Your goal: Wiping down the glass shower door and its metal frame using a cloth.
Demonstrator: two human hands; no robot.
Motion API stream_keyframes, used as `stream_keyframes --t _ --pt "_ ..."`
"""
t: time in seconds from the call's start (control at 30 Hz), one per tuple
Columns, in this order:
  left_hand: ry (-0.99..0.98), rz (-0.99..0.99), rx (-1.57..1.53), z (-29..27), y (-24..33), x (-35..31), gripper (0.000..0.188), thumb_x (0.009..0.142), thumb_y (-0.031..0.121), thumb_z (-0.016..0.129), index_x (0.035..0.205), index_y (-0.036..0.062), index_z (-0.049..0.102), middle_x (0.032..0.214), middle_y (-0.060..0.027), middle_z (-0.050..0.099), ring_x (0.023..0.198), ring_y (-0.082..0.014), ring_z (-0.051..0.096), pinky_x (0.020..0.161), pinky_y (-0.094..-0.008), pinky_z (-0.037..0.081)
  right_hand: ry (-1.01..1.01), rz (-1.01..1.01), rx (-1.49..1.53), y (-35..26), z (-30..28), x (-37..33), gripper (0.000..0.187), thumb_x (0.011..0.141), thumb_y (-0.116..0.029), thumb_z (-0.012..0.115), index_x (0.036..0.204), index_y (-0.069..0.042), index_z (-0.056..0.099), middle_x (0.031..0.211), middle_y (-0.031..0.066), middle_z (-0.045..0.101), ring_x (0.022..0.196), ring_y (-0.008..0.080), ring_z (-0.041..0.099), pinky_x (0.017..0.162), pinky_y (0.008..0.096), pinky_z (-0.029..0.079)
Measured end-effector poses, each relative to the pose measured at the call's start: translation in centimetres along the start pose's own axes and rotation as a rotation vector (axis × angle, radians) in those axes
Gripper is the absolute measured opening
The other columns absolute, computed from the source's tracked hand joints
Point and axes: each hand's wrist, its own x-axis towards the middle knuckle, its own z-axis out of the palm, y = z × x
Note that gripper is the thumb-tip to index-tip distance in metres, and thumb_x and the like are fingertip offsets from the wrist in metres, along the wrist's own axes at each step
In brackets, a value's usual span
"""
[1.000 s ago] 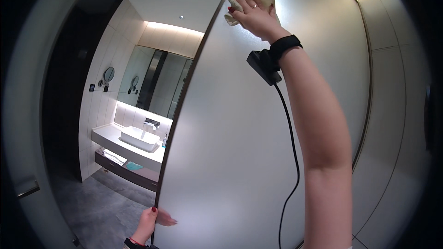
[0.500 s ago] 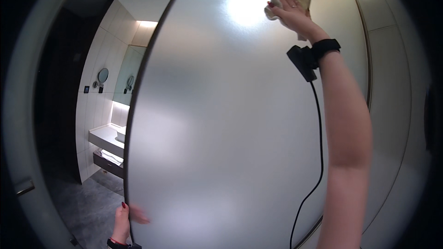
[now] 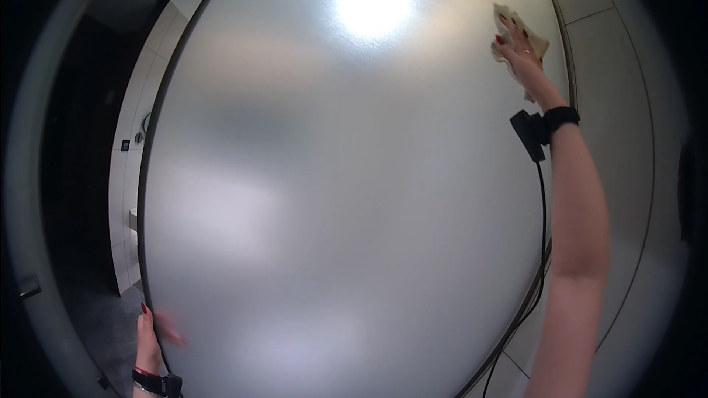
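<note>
A large frosted glass door panel [image 3: 332, 199] with a dark frame fills the middle of the view. Near its upper right edge, my right hand [image 3: 527, 66] holds a beige cloth [image 3: 540, 46] against the glass, fingers spread over it. My left hand [image 3: 149, 343] grips the panel's left edge low down, its thumb on the near side of the frame; the fingers show blurred through the glass. Black bands circle both wrists, and a black device [image 3: 529, 135] with a cable sits at the right one.
Light tiled wall [image 3: 612, 103] runs along the right of the panel. Beyond the left edge are a dark doorway [image 3: 81, 155], a grey floor [image 3: 110, 332] and part of a tiled washroom wall. A black cable [image 3: 544, 228] hangs beside my right forearm. A bright light reflects high on the glass.
My right hand has moved the cloth right and slightly down across the glass. The view has shifted so the panel covers more of the washroom; my left hand still grips the edge.
</note>
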Motion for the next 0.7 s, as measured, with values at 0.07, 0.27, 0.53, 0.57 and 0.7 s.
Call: stream_keyframes --t 0.07,0.27,0.53,0.57,0.7 --pt "-0.054 0.040 0.019 0.0 0.1 0.0 0.052 0.092 0.058 0.040 0.087 0.0070 0.051 0.060 -0.0046 0.054 0.049 -0.0178 0.056 0.045 -0.0306 0.047 -0.030 0.069 0.039 1.4 -0.2 -1.2 0.059 0.091 -0.051 0.041 0.145 -0.037 0.022 0.153 0.0063 0.021 0.141 0.0273 0.017 0.113 0.0427 0.013" --pt "0.064 0.085 0.043 -1.2 2.0 3.5 0.063 0.092 0.061 0.036 0.079 0.0022 0.054 0.053 -0.0074 0.054 0.044 -0.0196 0.057 0.043 -0.0302 0.048 -0.054 0.133 0.056 2.6 -0.4 -0.3 0.060 0.092 -0.052 0.042 0.145 -0.035 0.022 0.152 0.0097 0.022 0.142 0.0277 0.015 0.113 0.0423 0.014" --pt "0.092 0.062 0.007 -2.3 1.3 5.9 0.058 0.094 0.057 0.037 0.080 0.0029 0.053 0.056 -0.0065 0.054 0.044 -0.0181 0.056 0.042 -0.0298 0.047 -0.053 0.120 0.318 5.6 0.3 -1.3 0.056 0.096 -0.040 0.042 0.146 -0.025 0.024 0.150 0.0111 0.024 0.140 0.0293 0.019 0.113 0.0397 0.018" --pt "0.105 0.054 0.018 -2.3 1.3 6.1 0.056 0.094 0.056 0.038 0.081 0.0029 0.053 0.056 -0.0065 0.054 0.045 -0.0180 0.056 0.043 -0.0298 0.048 -0.050 0.170 0.284 5.0 0.6 -1.6 0.054 0.096 -0.037 0.041 0.146 -0.022 0.026 0.149 0.0120 0.026 0.139 0.0287 0.021 0.112 0.0395 0.020" --pt "0.097 0.024 0.051 -2.4 1.4 6.2 0.054 0.095 0.054 0.038 0.084 0.0031 0.052 0.057 -0.0071 0.054 0.046 -0.0188 0.057 0.043 -0.0298 0.048 -0.070 0.237 0.388 3.8 0.4 -2.6 0.052 0.096 -0.033 0.042 0.145 -0.020 0.028 0.148 0.0128 0.028 0.137 0.0290 0.024 0.112 0.0395 0.022"
